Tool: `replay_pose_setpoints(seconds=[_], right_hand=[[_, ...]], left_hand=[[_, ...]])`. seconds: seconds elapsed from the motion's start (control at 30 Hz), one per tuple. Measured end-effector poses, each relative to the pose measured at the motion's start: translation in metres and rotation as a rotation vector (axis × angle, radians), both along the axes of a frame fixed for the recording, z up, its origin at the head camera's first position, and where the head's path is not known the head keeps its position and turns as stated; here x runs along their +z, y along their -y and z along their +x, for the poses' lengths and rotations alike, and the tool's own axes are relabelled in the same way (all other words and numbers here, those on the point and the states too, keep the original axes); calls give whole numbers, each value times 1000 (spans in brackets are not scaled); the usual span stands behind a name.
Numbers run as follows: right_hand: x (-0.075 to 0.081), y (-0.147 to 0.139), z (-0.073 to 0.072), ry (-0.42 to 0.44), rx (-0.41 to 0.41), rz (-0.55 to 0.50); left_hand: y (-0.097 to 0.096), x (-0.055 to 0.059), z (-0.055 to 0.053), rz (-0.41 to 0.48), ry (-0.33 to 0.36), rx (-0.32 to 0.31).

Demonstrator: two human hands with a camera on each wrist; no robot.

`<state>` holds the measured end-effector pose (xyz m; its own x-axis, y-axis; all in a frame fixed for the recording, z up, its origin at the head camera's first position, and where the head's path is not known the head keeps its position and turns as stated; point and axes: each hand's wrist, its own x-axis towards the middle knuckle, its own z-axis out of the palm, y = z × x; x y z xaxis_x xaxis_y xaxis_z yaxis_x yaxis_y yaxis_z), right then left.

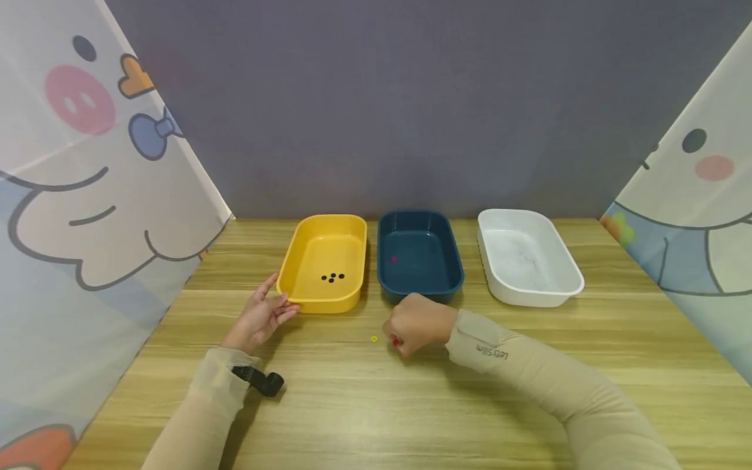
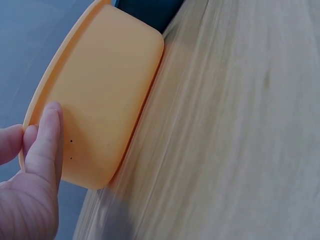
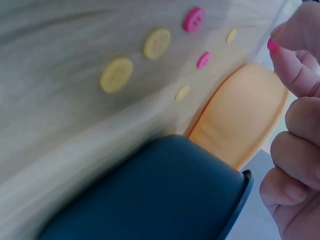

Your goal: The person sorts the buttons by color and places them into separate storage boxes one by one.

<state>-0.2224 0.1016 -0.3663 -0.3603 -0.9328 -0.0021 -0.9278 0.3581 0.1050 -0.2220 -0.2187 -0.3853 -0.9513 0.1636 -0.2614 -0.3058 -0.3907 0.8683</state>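
My right hand (image 1: pixel 418 324) is in front of the dark blue tray (image 1: pixel 420 291), pinching a small pinkish-red button (image 3: pixel 272 45) between thumb and index finger. The other fingers are curled in. A yellow button (image 1: pixel 374 339) lies on the table just left of that hand. Several yellow and pink buttons (image 3: pixel 194 20) show on the tabletop in the right wrist view. My left hand (image 1: pixel 264 318) holds the near left corner of the yellow tray (image 1: pixel 320 305), fingers against its outer wall. Several black buttons (image 1: pixel 332 278) lie inside it, and one pink button (image 1: pixel 393 259) is in the blue tray.
A white tray (image 1: pixel 531 298) stands to the right of the blue one, all three in a row along the back. Behind them rises a grey partition (image 1: pixel 376 111). Cartoon-printed cloths (image 1: pixel 117 215) flank the wooden table (image 1: pixel 352 418) on both sides.
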Motion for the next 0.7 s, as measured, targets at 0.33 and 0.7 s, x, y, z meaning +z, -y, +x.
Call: replay_pose_setpoints(seconds=[0.33,0.7], right_hand=[[10,-5,-5,37,-57,-28],[24,-9,-15,-35,-70,-76]], left_hand=[[0,-4,-1,22,-8,1],[0,-8,-2,22,-6,11]])
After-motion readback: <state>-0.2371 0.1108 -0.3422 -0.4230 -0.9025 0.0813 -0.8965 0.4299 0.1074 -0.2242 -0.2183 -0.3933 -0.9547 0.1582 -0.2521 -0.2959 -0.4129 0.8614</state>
